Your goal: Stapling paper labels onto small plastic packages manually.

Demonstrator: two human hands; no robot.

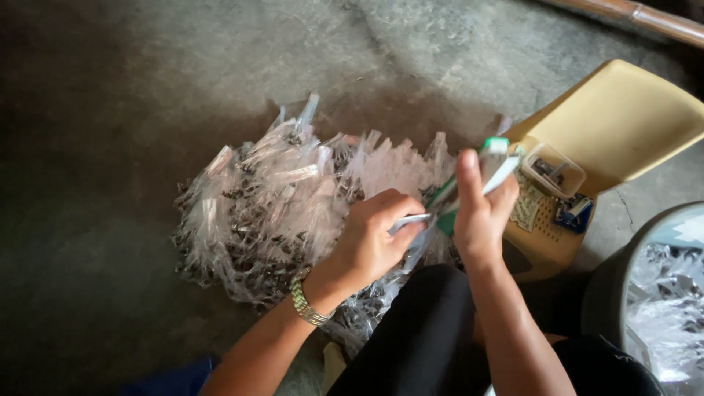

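Observation:
My left hand (372, 236), with a metal watch on the wrist, pinches the neck of a small clear plastic packet (415, 242) above my knee. My right hand (480, 213) grips a green and white stapler-like tool (490, 167) against the top of that packet. Just beyond both hands, a big heap of filled clear packets (286, 198) with dark contents lies on the concrete floor.
A yellow plastic chair (623, 121) stands at the right, holding a small clear box (554, 169), a blue box (573, 213) and a patterned card. A round tub (623, 293) with more clear packets sits at the lower right. A pole (645, 16) crosses the top right.

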